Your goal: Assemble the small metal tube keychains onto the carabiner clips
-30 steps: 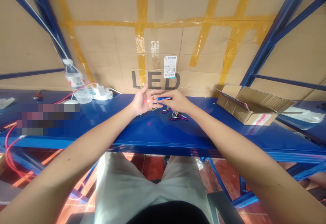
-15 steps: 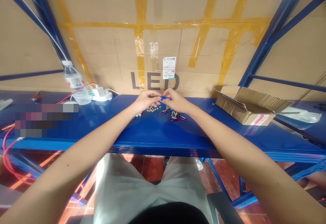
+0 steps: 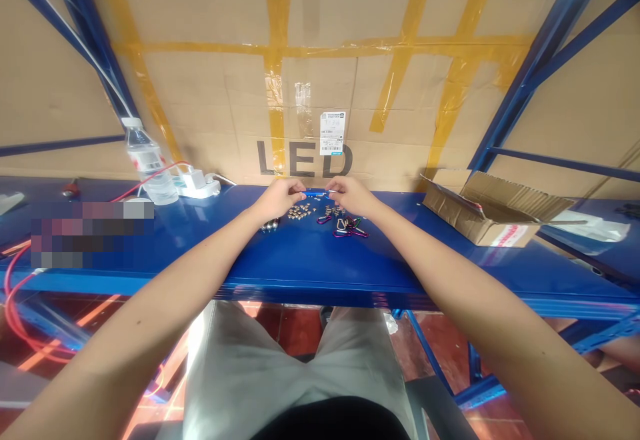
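Observation:
My left hand [image 3: 280, 200] is closed in a pinch on one end of a slim blue piece [image 3: 315, 194], held just above the table. My right hand [image 3: 351, 197] pinches at the other end, where something small and silvery shows; its exact kind is too small to make out. Below the hands, small brass-coloured metal parts [image 3: 299, 211] lie in a loose pile. Several carabiners [image 3: 345, 232], some pink, rest near my right wrist. Beside my left wrist are a few shiny round metal pieces [image 3: 270, 225], partly hidden by the hand.
An open cardboard box [image 3: 480, 220] sits on the blue table [image 3: 320, 267] at the right. To the left stand a water bottle [image 3: 150, 163] and a white power strip [image 3: 197, 185] with a red cable. A large cardboard sheet [image 3: 210, 107] marked LED rises behind the table.
My hands have moved apart a little, the left to the left and the right to the right. More of the blue piece now shows between them, and the brass-coloured parts are less covered.

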A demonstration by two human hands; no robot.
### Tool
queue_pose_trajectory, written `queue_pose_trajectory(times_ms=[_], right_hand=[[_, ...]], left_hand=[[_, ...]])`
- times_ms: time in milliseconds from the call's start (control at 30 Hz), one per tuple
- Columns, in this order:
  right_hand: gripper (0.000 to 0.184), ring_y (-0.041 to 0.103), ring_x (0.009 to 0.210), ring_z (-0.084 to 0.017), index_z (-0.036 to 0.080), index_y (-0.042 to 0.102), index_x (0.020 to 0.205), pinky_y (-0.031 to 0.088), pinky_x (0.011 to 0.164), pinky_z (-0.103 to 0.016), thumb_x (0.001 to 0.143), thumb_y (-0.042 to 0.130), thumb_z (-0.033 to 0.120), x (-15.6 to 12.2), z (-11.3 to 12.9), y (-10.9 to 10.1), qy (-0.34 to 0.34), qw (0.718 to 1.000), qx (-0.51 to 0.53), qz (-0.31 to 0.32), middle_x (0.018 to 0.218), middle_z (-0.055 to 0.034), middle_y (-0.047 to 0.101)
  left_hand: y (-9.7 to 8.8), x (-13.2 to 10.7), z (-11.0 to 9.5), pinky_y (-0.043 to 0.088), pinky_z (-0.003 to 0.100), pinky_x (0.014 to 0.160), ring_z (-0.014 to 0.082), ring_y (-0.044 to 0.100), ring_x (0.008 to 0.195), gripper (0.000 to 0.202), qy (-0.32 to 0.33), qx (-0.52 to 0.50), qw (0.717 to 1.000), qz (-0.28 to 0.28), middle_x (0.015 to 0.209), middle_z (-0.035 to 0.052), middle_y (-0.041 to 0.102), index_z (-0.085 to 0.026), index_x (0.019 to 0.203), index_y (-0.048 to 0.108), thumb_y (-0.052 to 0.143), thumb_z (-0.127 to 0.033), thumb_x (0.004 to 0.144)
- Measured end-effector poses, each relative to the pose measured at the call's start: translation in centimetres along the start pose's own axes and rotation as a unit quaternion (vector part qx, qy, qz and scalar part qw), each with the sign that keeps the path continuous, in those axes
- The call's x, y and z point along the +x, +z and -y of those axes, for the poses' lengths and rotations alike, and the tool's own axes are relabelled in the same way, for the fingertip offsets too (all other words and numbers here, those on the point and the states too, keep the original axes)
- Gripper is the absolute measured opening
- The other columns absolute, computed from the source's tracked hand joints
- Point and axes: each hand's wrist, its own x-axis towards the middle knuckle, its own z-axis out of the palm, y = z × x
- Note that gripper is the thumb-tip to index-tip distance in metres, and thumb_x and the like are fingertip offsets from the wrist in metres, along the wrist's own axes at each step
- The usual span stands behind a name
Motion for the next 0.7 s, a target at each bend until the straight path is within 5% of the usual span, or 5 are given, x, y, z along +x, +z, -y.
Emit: queue_pose_trajectory(times_ms=[200, 400, 700], right_hand=[[0.008, 0.058, 0.056, -0.012, 0.016, 0.065, 0.087, 0.048, 0.053, -0.024, 0.093, 0.065, 0.012, 0.6, 0.5, 0.4, 0.04, 0.996, 0.067, -0.046, 0.072, -0.002, 0.066], [0.016, 0.057, 0.055, -0.01, 0.018, 0.061, 0.081, 0.048, 0.054, -0.022, 0.091, 0.065, 0.006, 2.7, -1.4, 1.5, 0.01, 0.994, 0.081, -0.076, 0.07, 0.0015, 0.064], [0.019, 0.073, 0.099, -0.024, 0.017, 0.083, 0.087, 0.055, 0.096, -0.037, 0.089, 0.068, 0.005, 3.2, -3.5, 2.4, 0.005, 1.0, -0.027, -0.009, 0.104, -0.0104, 0.081]], left_hand=[[-0.7, 0.8, 0.6, 0.051, 0.037, 0.084, 0.0224, 0.065, 0.086, 0.015, -0.017, 0.066, 0.997, -0.021, 0.089, 0.0056, 0.074, -0.018, 0.09, 0.072, 0.069, -0.032, 0.086], [-0.7, 2.2, 1.8, 0.051, 0.038, 0.087, 0.0235, 0.066, 0.089, 0.01, -0.005, 0.145, 0.989, -0.023, 0.091, 0.006, 0.074, -0.018, 0.087, 0.072, 0.064, -0.024, 0.087], [-0.6, 3.2, 3.9, 0.055, 0.037, 0.088, 0.0238, 0.07, 0.089, 0.013, -0.097, 0.205, 0.973, 0.04, 0.094, 0.0079, 0.077, -0.017, 0.093, 0.077, 0.069, -0.023, 0.086]])
